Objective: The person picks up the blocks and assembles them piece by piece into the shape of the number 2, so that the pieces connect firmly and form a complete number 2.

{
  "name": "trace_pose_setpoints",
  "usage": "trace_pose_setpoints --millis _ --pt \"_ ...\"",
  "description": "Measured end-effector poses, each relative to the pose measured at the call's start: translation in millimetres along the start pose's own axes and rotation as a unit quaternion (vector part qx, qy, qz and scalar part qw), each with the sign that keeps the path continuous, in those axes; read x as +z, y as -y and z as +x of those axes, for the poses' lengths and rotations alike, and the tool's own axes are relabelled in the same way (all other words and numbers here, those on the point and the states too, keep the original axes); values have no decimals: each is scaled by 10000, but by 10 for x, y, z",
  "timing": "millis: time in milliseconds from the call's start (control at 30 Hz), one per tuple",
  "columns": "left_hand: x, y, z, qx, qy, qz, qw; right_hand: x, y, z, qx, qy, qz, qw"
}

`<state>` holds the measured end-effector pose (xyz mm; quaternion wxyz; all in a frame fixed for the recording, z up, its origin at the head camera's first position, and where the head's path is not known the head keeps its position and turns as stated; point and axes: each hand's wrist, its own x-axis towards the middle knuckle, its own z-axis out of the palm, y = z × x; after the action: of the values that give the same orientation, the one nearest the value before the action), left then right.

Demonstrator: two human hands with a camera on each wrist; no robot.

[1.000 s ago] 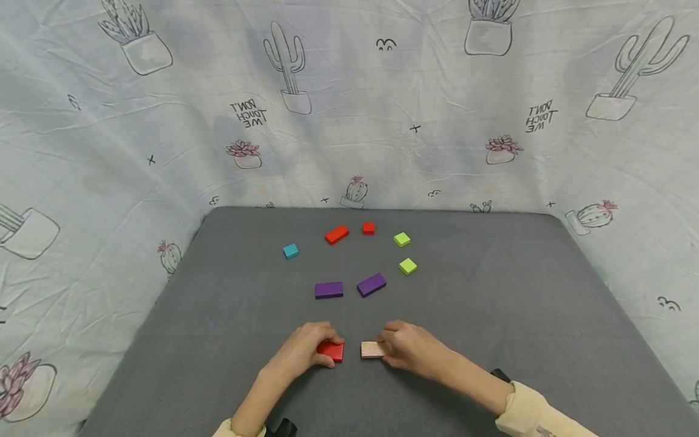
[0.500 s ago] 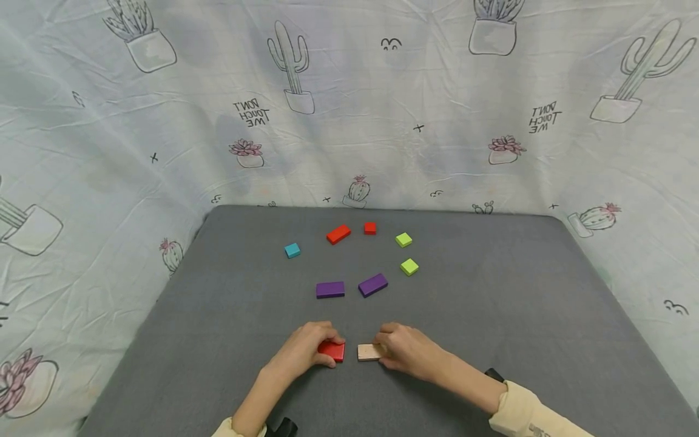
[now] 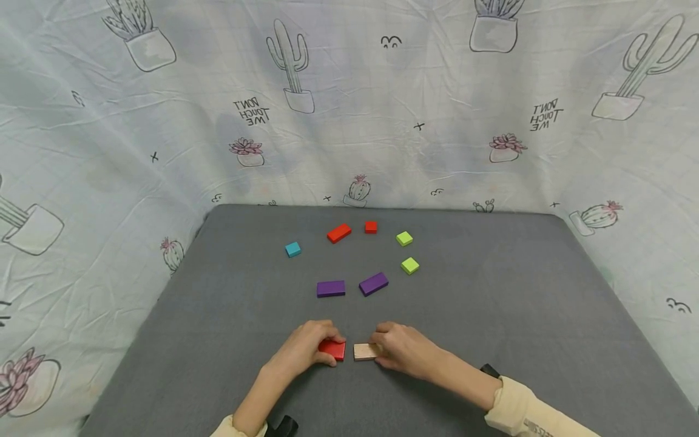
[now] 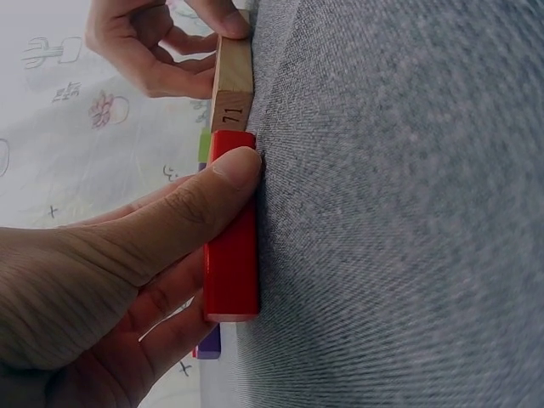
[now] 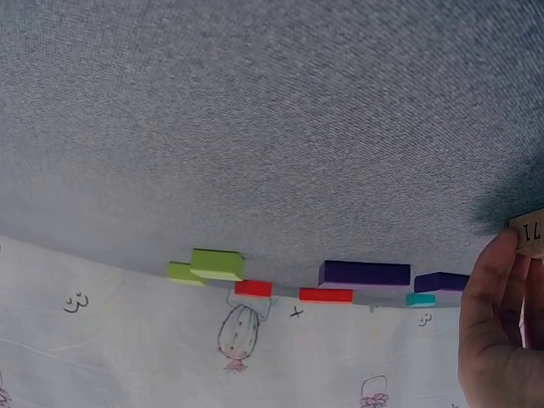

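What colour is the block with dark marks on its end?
Light tan: the wooden block shows best in the left wrist view.

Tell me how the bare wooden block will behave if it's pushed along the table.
The wooden block is likely stiff and fairly light, judging by its bare grain. Flat-sided and lying low, it probably won't roll or tip. The textured gray tabletop may drag slightly.

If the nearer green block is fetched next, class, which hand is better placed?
Probably the right hand: the nearer green block lies almost straight ahead of it, while the left hand is farther to the side. Neither is free: the right holds the wooden block, the left a red block.
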<state>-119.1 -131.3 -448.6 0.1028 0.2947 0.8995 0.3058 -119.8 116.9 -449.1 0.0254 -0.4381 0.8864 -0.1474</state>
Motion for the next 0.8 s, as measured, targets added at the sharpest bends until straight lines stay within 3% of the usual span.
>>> trace_pose_setpoints --millis 800 --pt "5 14 -14 13 -31 -89 10000 45 93 114 -201 80 -183 9996"
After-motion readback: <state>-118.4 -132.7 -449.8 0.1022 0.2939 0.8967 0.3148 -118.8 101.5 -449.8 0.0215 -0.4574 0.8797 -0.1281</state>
